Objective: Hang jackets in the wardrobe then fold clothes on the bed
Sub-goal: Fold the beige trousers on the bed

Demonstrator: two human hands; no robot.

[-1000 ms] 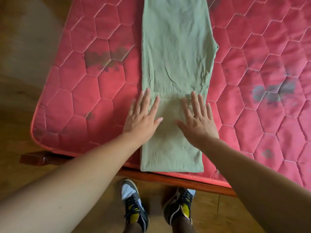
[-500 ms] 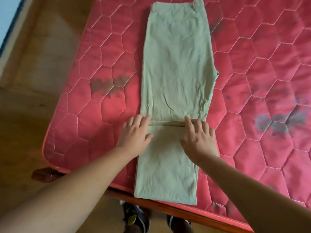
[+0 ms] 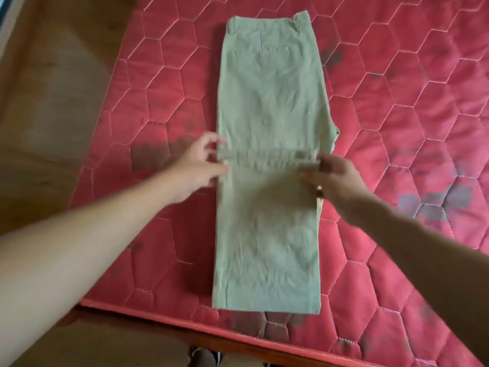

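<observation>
Pale green trousers (image 3: 272,102) lie lengthwise on the red quilted mattress (image 3: 397,102), waistband at the far end, with the leg end folded up over the middle. My left hand (image 3: 201,165) pinches the left corner of that folded-up edge. My right hand (image 3: 333,176) pinches the right corner of the same edge. The edge between the hands is lifted slightly and blurred with motion.
The mattress's near edge and a wooden bed frame (image 3: 238,343) run across the bottom. Wooden floor (image 3: 53,88) lies to the left. Dark stains mark the mattress on both sides of the trousers. My shoes (image 3: 205,357) show below the frame.
My hands went from pressing flat on the fold to curling and pinching its corners. The view tilted up, so the waistband came into sight.
</observation>
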